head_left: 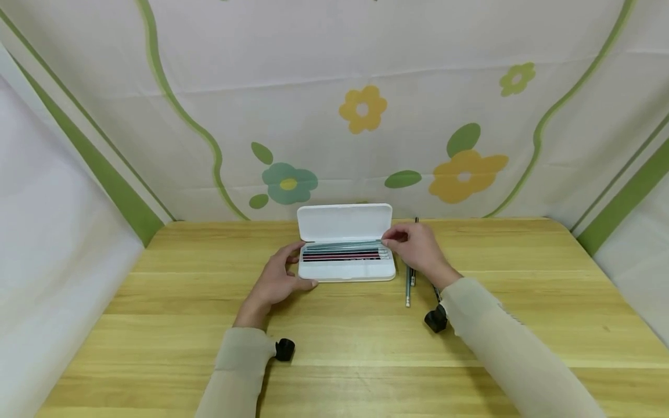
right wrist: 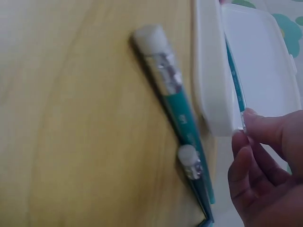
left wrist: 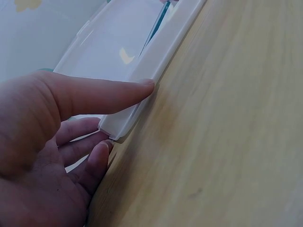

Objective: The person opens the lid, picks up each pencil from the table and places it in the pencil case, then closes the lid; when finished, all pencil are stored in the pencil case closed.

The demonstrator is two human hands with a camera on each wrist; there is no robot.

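A white pencil case [head_left: 347, 270] lies on the table with its lid [head_left: 345, 223] raised at the back. Inside, several green, dark and red pencils [head_left: 340, 255] lie lengthwise. My left hand [head_left: 274, 278] holds the case's left end, thumb along the front wall and fingers at the side and back corner. In the right wrist view, my right hand [right wrist: 267, 161] pinches a green pencil [right wrist: 235, 75] near its metal-banded end, over the case's right end. That pencil slants slightly across the others in the head view.
Right of the case lie a green pencil [head_left: 407, 290] with a white eraser and a dark pencil [head_left: 413, 277], partly under my right hand. Another dark pencil [head_left: 436, 294] shows beside the right wrist. A flowered curtain [head_left: 324, 116] hangs behind the wooden table [head_left: 355, 371].
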